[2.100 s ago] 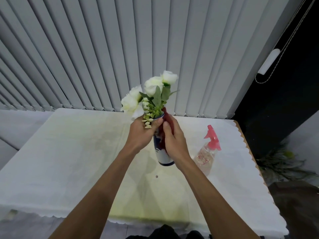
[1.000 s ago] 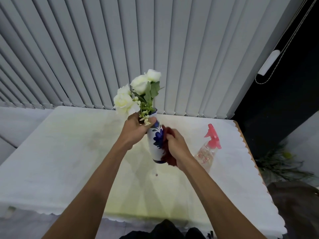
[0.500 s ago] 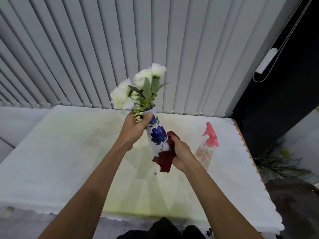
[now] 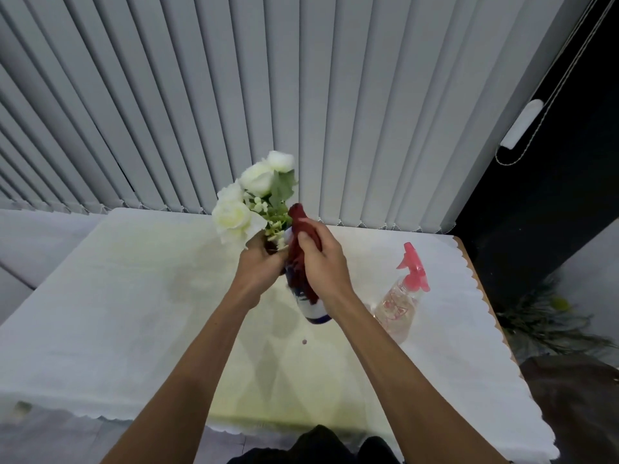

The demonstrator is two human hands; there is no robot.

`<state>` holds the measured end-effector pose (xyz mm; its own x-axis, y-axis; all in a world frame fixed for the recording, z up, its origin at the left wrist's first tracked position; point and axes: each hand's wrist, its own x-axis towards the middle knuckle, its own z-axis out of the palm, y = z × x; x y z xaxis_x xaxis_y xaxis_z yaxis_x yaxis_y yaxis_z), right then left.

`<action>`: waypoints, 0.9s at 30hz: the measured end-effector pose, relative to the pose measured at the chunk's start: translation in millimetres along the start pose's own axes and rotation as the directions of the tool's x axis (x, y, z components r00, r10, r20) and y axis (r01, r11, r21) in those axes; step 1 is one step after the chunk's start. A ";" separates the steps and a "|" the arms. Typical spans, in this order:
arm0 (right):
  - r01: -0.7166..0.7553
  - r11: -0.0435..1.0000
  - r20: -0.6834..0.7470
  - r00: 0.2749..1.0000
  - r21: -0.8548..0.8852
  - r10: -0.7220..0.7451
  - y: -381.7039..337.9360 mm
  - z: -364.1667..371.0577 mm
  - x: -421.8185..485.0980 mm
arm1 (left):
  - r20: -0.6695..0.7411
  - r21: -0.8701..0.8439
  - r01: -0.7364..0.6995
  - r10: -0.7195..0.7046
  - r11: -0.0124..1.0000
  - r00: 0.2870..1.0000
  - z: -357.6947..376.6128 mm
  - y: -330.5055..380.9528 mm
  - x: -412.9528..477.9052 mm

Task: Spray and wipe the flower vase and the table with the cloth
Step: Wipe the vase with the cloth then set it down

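A: Where is the open room on the table (image 4: 100,329)?

B: The whole left half of its white cover lies bare, and so does the near strip below the forearms.

A: And on the right?

B: The spray bottle (image 4: 400,306) stands there, near the right edge, just beside the right forearm. It blocks a straight sweep on that side.

A: The middle?

B: Both hands hold the flower vase (image 4: 313,309) up above the centre, tilted, its white flowers (image 4: 244,202) leaning toward the vertical blinds (image 4: 301,95). The tabletop under it is bare.

A: Behind?

B: The blinds close off the far edge.
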<state>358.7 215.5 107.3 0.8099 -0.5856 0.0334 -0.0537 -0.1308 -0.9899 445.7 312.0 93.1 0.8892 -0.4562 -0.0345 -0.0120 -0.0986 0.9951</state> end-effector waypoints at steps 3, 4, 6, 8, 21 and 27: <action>-0.041 0.999 -0.007 0.999 0.034 0.042 9.9 -6.2 -5.2 | 0.073 -0.112 -0.046 0.054 0.993 0.996 -6.5 5.3 0.2; -0.088 0.996 -0.019 0.996 0.023 0.088 19.6 -13.1 -8.3 | 0.081 -0.129 -0.050 0.061 0.990 0.995 -9.8 7.9 0.3; -0.226 0.974 -0.020 0.974 0.010 0.226 33.2 -24.8 -10.7 | 0.087 -0.113 -0.040 0.050 0.993 0.995 -14.2 9.9 1.0; -0.285 0.958 -0.023 0.958 -0.035 0.285 35.2 -27.1 -5.6 | 0.127 -0.073 -0.023 0.032 0.997 0.991 -13.2 9.2 0.1; -0.716 0.496 0.510 0.698 0.492 0.503 49.5 -50.6 -12.5 | 0.292 -0.174 -0.070 0.119 0.982 0.949 -19.7 48.8 6.6; -0.745 0.295 0.475 0.626 0.598 0.618 62.6 -34.0 -5.1 | 0.164 -0.044 -0.136 0.142 0.990 0.976 -13.3 37.0 9.9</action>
<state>331.3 183.1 49.9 0.7515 -0.0679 -0.6562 -0.2696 0.8762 -0.3994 460.1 315.6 130.8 0.7916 -0.6040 0.0923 -0.1129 0.0039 0.9936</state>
